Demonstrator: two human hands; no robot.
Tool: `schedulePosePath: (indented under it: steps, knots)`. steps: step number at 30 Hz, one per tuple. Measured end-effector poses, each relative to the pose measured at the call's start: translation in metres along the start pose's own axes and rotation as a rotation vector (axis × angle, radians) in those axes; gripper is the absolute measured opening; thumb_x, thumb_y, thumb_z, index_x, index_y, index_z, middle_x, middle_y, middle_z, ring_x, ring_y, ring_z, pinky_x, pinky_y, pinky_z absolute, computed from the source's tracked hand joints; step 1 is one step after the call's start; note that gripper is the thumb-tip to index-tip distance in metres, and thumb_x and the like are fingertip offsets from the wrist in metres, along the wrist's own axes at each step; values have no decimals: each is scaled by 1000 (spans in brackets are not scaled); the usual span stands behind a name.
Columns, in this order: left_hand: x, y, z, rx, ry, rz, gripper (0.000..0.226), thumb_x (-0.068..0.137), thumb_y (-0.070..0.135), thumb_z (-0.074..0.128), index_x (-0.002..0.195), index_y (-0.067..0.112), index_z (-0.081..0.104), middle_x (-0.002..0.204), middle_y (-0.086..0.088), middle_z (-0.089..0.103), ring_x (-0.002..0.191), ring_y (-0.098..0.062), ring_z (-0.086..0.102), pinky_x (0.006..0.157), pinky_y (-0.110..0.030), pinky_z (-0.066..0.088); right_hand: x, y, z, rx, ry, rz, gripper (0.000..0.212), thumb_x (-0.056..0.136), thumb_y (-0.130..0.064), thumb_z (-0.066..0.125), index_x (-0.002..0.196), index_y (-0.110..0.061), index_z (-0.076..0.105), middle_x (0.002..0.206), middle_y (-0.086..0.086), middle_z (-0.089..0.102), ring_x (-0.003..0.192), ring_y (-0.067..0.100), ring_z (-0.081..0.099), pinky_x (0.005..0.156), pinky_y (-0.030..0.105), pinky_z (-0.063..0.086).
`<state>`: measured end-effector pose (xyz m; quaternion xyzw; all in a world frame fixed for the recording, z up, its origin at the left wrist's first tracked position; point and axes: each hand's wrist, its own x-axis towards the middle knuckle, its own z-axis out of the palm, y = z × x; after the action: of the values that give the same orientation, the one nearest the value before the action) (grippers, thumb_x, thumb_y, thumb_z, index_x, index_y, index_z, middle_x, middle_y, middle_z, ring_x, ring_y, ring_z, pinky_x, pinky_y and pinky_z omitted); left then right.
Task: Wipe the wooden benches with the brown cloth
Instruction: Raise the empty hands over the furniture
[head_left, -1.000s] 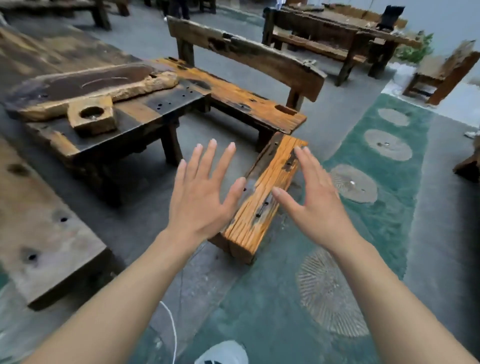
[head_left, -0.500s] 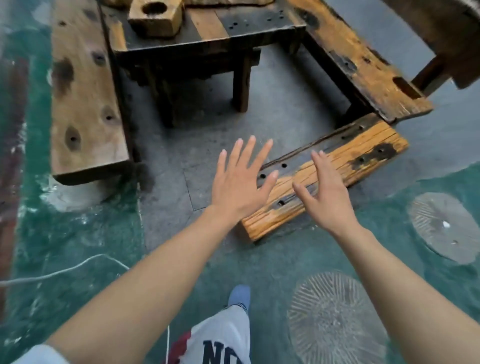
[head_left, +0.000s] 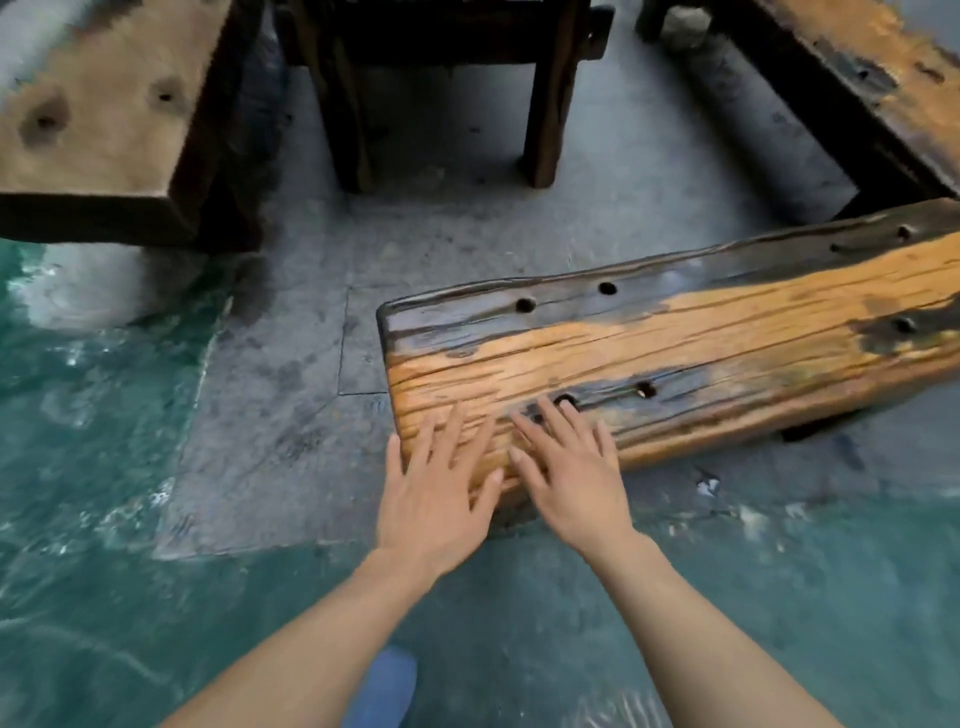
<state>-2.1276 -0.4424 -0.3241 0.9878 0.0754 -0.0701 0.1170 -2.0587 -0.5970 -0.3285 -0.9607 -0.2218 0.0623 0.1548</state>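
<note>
Now both hands, left (head_left: 434, 499) and right (head_left: 574, 486), spread flat and empty on the near end of the orange wooden bench surface (head_left: 727, 343); brown cloth nowhere visible, wiping apparently not begun; next: fetch the cloth.

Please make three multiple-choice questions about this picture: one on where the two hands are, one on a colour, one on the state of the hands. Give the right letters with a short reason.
1. Where are the left hand and right hand?
A. over the near end of the orange and black low wooden bench
B. on the pale plank bench
C. on the grey floor

2. What colour is the painted ground at left?
A. red
B. teal green
C. yellow

3. The hands are:
A. holding a cloth
B. clenched
C. open and empty

Answers: 1 A, the fingers lie across that bench's end. 2 B, the surface is teal green. 3 C, fingers are spread and no cloth shows.
</note>
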Motion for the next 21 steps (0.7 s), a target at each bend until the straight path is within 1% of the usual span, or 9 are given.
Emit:
schedulePosePath:
  steps: [1, 2, 4, 6, 8, 10, 13, 17, 21]
  knots:
    - [3, -1, 17, 9, 45, -13, 55, 95, 60, 9, 145, 47, -9, 160, 10, -10, 147, -19, -12, 116, -56, 3, 7, 7, 15, -29, 55, -43, 46, 98, -54, 28, 142, -43, 38, 156, -5, 28, 145, 18, 18, 117, 48, 8]
    - [5, -2, 31, 20, 108, -14, 54, 96, 57, 14, 148, 45, 2, 161, 9, -3, 147, -21, -7, 116, -59, 7, 12, 13, 27, -51, 143, -71, 45, 98, -52, 30, 138, -40, 46, 151, -2, 38, 142, 22, 29, 115, 52, 15]
    - [11, -3, 47, -7, 272, 19, 52, 97, 51, 27, 148, 40, 26, 158, 7, 19, 147, -26, 11, 111, -63, 20, 21, 22, 45, -76, 379, -172, 40, 97, -45, 40, 129, -33, 59, 139, 4, 54, 130, 29, 47, 108, 58, 28]
    - [16, -4, 64, -51, 464, 45, 45, 97, 46, 34, 140, 38, 45, 151, 5, 38, 143, -27, 26, 103, -65, 33, 27, 31, 60, -107, 590, -259, 36, 93, -41, 48, 121, -28, 66, 130, 6, 61, 119, 31, 57, 103, 58, 35]
    - [23, -6, 73, -77, 670, 64, 37, 97, 44, 40, 129, 37, 58, 141, 6, 51, 136, -27, 40, 92, -60, 44, 34, 35, 68, -104, 706, -289, 35, 88, -40, 52, 116, -28, 70, 126, 6, 64, 113, 31, 61, 100, 57, 37]
    - [30, -9, 80, -59, 817, 100, 32, 96, 42, 46, 123, 36, 63, 134, 6, 57, 130, -28, 48, 85, -55, 50, 38, 35, 74, -100, 760, -306, 35, 85, -39, 54, 114, -27, 71, 124, 5, 65, 112, 31, 62, 100, 56, 39]
    - [34, -11, 87, -36, 905, 137, 29, 94, 36, 50, 119, 35, 66, 129, 6, 60, 126, -29, 52, 81, -53, 52, 39, 38, 79, -101, 796, -318, 36, 83, -39, 55, 113, -28, 72, 125, 5, 64, 110, 31, 62, 99, 55, 39]
    - [46, -20, 85, -17, 951, 166, 28, 93, 33, 52, 116, 36, 67, 127, 9, 61, 125, -27, 53, 78, -51, 54, 50, 33, 80, -107, 831, -314, 35, 83, -39, 55, 111, -27, 72, 123, 4, 65, 105, 32, 64, 96, 56, 41]
    - [81, -42, 71, -38, 945, 195, 27, 94, 32, 49, 116, 35, 66, 125, 8, 62, 123, -26, 55, 78, -49, 55, 82, 17, 79, -134, 835, -241, 34, 86, -39, 52, 110, -27, 73, 119, 5, 68, 101, 33, 65, 95, 54, 42]
